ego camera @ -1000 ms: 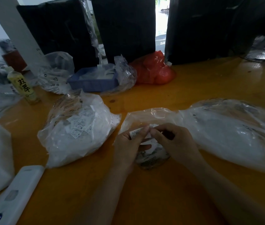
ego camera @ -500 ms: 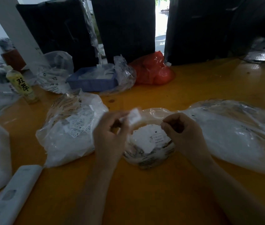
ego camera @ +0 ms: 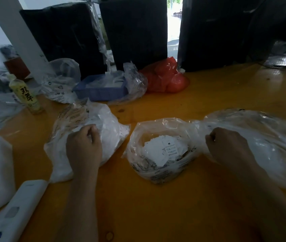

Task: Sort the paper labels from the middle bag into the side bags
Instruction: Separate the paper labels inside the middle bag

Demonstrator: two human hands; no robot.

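Both hands have swung apart from over the middle bag (ego camera: 161, 151) since half a second ago, each out to its own side bag. Curled over the mouth of the left bag (ego camera: 86, 137), the left hand (ego camera: 84, 145) has its fingertips tucked into the plastic; whether the label it carried is still pinched or already dropped cannot be told. At the neck of the right bag (ego camera: 254, 145), the right hand (ego camera: 226, 147) is likewise curled, its fingers hidden, so its hold is unclear too. Between them the middle bag sits open on the orange table (ego camera: 156, 215), with a good heap of paper labels (ego camera: 163, 151) left inside, an "M" one on top. Both side bags look well filled, yet plenty of sorting seems to remain.
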